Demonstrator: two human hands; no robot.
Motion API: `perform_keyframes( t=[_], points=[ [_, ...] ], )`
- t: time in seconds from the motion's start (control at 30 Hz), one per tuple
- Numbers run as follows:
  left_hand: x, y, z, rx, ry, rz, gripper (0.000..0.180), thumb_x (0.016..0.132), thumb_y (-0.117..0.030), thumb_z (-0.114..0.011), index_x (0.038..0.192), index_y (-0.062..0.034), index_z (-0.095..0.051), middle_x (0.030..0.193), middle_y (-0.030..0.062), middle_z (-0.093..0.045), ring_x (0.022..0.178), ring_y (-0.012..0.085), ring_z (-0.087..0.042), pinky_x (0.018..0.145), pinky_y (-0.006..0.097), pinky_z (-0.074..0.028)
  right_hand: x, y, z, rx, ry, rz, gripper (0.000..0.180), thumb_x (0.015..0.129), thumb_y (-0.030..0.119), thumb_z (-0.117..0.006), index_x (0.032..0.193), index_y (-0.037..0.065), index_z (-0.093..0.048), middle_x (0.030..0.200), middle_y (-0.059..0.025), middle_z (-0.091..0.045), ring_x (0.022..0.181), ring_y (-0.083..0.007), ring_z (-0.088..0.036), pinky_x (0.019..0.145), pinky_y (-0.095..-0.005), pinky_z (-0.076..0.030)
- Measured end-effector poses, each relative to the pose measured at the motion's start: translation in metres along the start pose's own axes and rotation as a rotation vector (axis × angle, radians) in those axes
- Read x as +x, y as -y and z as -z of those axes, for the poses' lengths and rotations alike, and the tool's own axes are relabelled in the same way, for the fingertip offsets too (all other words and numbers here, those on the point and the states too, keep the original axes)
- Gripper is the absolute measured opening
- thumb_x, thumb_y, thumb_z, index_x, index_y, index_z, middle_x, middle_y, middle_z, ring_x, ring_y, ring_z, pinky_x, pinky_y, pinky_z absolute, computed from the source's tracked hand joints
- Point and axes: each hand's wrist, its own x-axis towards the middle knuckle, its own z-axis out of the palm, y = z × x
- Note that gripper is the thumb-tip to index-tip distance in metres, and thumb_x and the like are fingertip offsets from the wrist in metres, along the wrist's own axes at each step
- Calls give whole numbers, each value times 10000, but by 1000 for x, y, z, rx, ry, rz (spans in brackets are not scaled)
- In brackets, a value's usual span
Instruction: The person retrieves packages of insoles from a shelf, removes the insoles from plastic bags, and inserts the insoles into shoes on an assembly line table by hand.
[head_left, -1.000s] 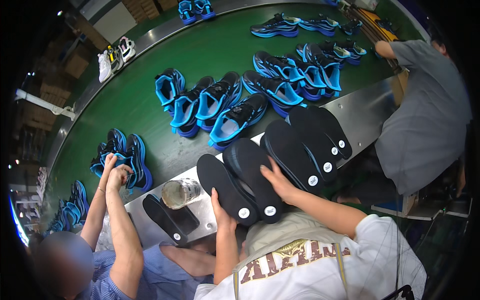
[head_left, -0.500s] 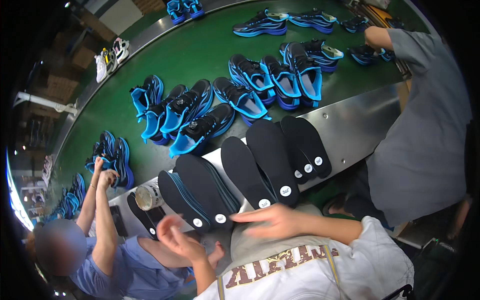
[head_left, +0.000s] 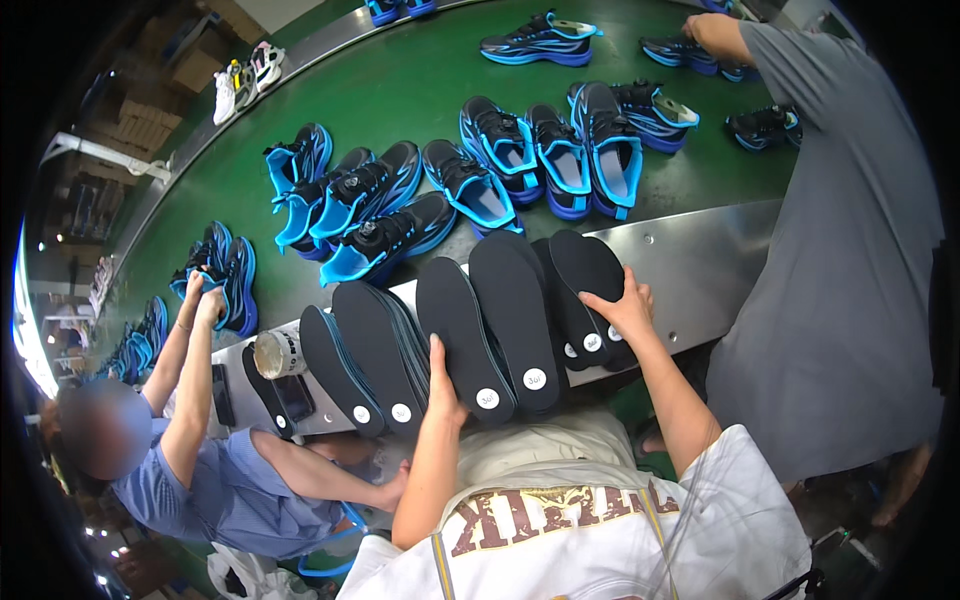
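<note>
My right hand [head_left: 628, 308] grips the right edge of a short stack of black insoles [head_left: 584, 270], thumb on top and fingers round the side. My left hand [head_left: 446, 392] rests against the lower left edge of another black insole stack [head_left: 455, 325], one finger stretched along it; its other fingers are mostly hidden. Between these stacks lies a larger insole pile [head_left: 510, 310]. To the left are two more stacks, a narrow one [head_left: 335, 365] and a thicker one [head_left: 375, 340] with teal undersides. Round white labels mark the heel ends.
Black and blue sneakers [head_left: 490, 190] stand in groups on the green conveyor belt [head_left: 400, 90], beyond the metal ledge [head_left: 690, 250]. A jar [head_left: 279, 355] and a dark phone [head_left: 221, 395] are at left. A co-worker in blue [head_left: 250, 490] handles sneakers; another in grey [head_left: 840, 280] reaches in at right.
Both my hands have moved apart and forward from near my body onto the insoles. My right hand has taken hold of the rightmost stack. The grey-sleeved arm has shifted farther back.
</note>
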Motion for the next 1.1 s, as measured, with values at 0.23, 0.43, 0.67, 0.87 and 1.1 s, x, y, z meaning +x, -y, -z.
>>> perform_keyframes(
  t=[0.23,0.43,0.67,0.87,1.1],
  points=[
    [13,-11,-9,41,52,117,671,753,-547,-528,1172,-25,-479,1099,125,-542,997,236,-527,883,351,-421,4,-15,-1,152,-180,159,848,574,391,-770,1136,-83,-347,1086,-261,-455,1063,-389,-425,899,-419,-363],
    [28,23,-29,225,94,130,849,670,-545,-615,1291,-52,-313,1190,124,-438,1111,257,-413,893,371,-377,21,-57,20,205,-246,161,830,581,328,-783,1169,-72,-354,1125,-262,-466,1045,-374,-474,885,-393,-392],
    [44,51,-71,322,-5,62,1072,625,-587,-648,1330,45,-146,1302,247,-220,1197,312,-318,970,383,-323,34,-100,36,118,-335,210,804,617,349,-761,1192,-59,-375,1153,-257,-452,1085,-375,-440,915,-409,-364],
    [-39,-3,-60,605,-10,-458,910,719,-424,-663,1317,0,-124,1321,217,-249,1219,282,-261,987,385,-211,37,-109,58,3,-501,252,695,772,368,-624,1271,-29,-346,1311,-239,-308,1200,-371,-326,998,-417,-271],
    [-100,-56,175,394,-683,-365,535,828,-447,-515,1162,-34,-453,1140,101,-505,988,185,-496,777,263,-383,-108,109,64,1135,640,628,409,839,117,-547,1216,20,-423,1030,-83,-533,962,-162,-526,853,-284,-425]
  ],
)
